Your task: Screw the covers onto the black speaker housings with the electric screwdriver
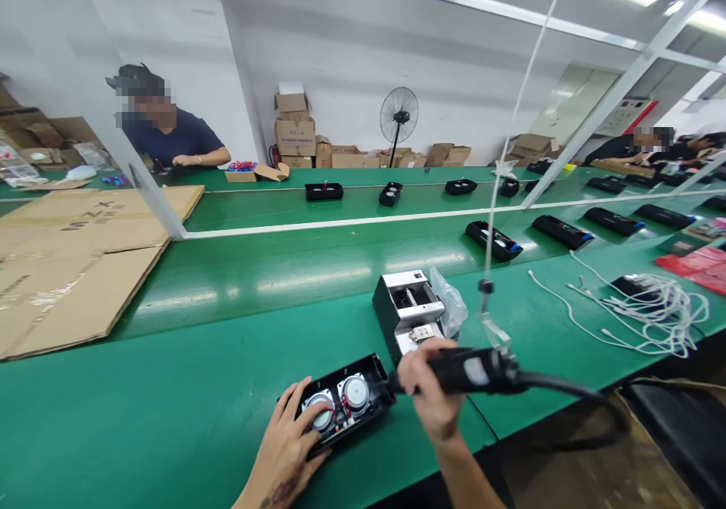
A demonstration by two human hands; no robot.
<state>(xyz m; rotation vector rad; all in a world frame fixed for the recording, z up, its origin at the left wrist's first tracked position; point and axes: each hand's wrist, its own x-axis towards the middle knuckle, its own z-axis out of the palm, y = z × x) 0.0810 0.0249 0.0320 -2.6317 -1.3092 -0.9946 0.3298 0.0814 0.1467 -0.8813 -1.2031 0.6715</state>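
Note:
A black speaker housing (pixel 363 423) lies on the green bench in front of me, its inside facing up. Two round silver speaker drivers (pixel 356 394) with red and black wires sit in it. My left hand (pixel 292 437) grips the housing's left end, fingers reaching over the left driver. In my right hand (pixel 432 388) is a black electric screwdriver (pixel 473 370), held almost level with its tip at the housing's right end. The exact contact of the tip is blurred. Just behind stands a black and silver screw feeder (pixel 411 308).
A hanging rod (pixel 519 108) comes down near the screwdriver. White cables (pixel 663 316) lie in a heap at right. Flattened cardboard (pixel 73 267) covers the left. More black housings (pixel 493 241) rest on the conveyor. Co-workers (pixel 175 135) sit across the line.

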